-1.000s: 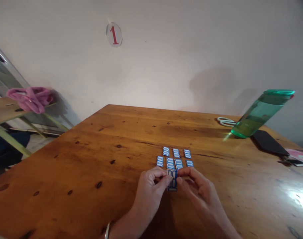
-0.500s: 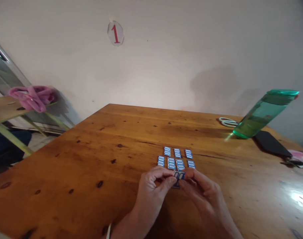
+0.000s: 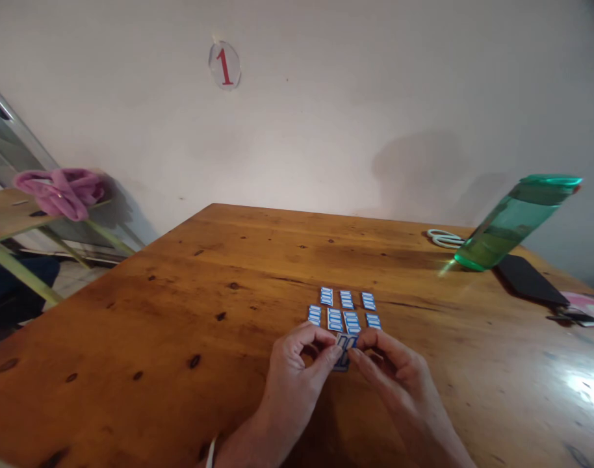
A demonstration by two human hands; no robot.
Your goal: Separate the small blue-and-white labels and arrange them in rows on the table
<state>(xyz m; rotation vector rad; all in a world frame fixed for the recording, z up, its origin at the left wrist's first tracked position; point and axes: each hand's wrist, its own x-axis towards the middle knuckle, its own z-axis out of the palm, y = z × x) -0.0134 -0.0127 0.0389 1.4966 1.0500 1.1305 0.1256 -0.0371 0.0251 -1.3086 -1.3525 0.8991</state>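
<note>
Holding a small blue-and-white printed piece [image 3: 346, 342] between both hands, apparently raised off the wooden table [image 3: 180, 312]. Found the left hand [image 3: 294, 374] at eight o'clock of the piece, with thumb and forefinger pinched narrowly on its left side; found the right hand [image 3: 399, 377] at four o'clock, with thumb and forefinger closed narrowly on the opposite edge. Cannot tell, from this angle, the depth of grip on the back face. Observed at twelve o'clock, just beyond the fingers, a near row [image 3: 335, 319] of four similar pieces, partly masked at both ends, and behind it a far row [image 3: 346, 299] of three. For sound handling: use the left pinch as a firm anchor, leave the finer work to the right fingertips, and set both thumbs toward the edges for a clear view of the print. Judged thin and liable to crease if pulled unevenly; apply light, equal tension. Steer the knuckles clear of the near row to avoid nudging it out of line. Noted a green bottle [image 3: 516, 224] at two o'clock, well apart and judged no hindrance.
</note>
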